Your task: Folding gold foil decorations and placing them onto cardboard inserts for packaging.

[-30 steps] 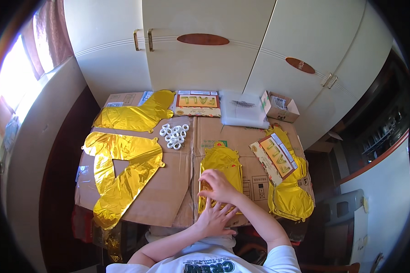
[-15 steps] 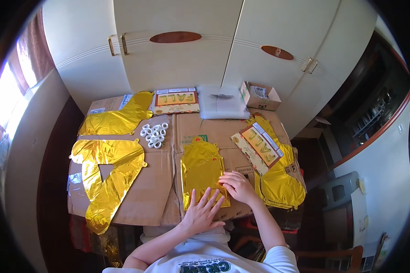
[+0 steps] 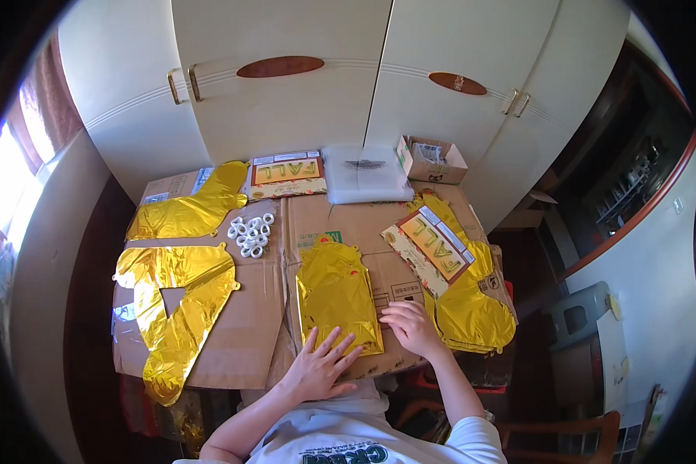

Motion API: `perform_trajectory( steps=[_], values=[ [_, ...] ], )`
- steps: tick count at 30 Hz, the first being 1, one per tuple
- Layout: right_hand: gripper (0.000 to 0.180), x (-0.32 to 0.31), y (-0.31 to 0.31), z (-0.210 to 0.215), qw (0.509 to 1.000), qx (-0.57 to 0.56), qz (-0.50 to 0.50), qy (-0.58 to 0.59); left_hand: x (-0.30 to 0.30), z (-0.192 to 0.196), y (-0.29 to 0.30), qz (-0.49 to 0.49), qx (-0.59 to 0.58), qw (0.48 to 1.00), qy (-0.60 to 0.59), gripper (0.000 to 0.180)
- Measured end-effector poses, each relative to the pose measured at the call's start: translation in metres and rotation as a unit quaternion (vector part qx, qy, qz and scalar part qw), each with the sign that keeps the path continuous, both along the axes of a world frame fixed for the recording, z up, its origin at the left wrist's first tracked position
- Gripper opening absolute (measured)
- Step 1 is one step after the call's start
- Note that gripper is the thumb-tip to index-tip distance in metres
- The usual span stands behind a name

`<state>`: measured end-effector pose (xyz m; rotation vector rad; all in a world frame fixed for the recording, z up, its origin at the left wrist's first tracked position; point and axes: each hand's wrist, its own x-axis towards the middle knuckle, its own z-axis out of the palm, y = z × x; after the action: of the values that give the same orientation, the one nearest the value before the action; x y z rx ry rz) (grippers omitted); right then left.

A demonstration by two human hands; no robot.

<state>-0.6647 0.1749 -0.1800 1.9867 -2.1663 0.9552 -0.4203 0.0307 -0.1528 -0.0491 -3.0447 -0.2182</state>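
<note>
A flattened gold foil balloon, folded into a rough rectangle, lies in front of me on the cardboard. My left hand rests with spread fingers on its near left part, palm down. Just off the foil's right edge is my right hand, its fingers loosely bent over the cardboard and nothing seen in them. On the left lie two more foil balloons: an A-shaped one and a curved one. To the right, a stack of gold foil balloons is partly covered by a printed card.
Cardboard sheets cover the table. Several small white ribbon rolls sit left of centre. Along the back are another printed card, a pile of clear plastic bags and a small open box. White cabinets stand behind.
My right hand has come off the foil's right edge onto the cardboard beside it. My left hand stays spread on the near part, a little further left on the foil. The view has shifted slightly.
</note>
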Motion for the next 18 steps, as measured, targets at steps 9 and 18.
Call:
perform_trajectory(
  steps=[9,18],
  values=[
    [0.026,-0.002,-0.004,0.004,1.0,0.008,0.007,0.008,-0.001,-0.002,0.002,0.003,-0.003,1.0,-0.011,0.079],
    [0.034,0.007,-0.031,0.023,0.922,0.153,-0.096,-0.342,0.0,0.0,0.004,0.019,-0.028,0.999,-0.034,0.079]
  ],
)
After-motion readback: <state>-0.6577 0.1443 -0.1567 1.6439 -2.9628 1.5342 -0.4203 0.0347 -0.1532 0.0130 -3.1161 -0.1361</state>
